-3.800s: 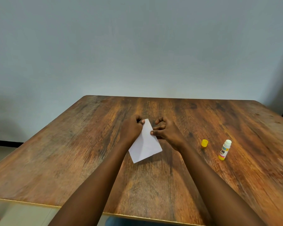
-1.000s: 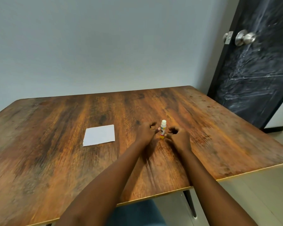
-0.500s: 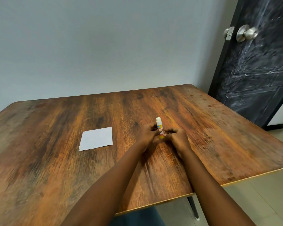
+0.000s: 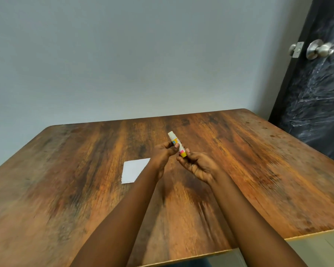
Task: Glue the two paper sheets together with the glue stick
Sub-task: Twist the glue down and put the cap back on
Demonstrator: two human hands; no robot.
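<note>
From the head view, both hands hold the glue stick (image 4: 177, 145) above the table (image 4: 258, 170), just right of the paper (image 4: 133, 170). The left hand (image 4: 165, 153) pinches the barrel; the right hand (image 4: 196, 164) grips the yellow base. The tip is bare, though blur hides whether any glue shows. Here I'd turn the base gently while keeping the barrel steady, so little glue comes out. Half a second ago the stick stood lower, close to the table; now it is lifted and tilted left.
</note>
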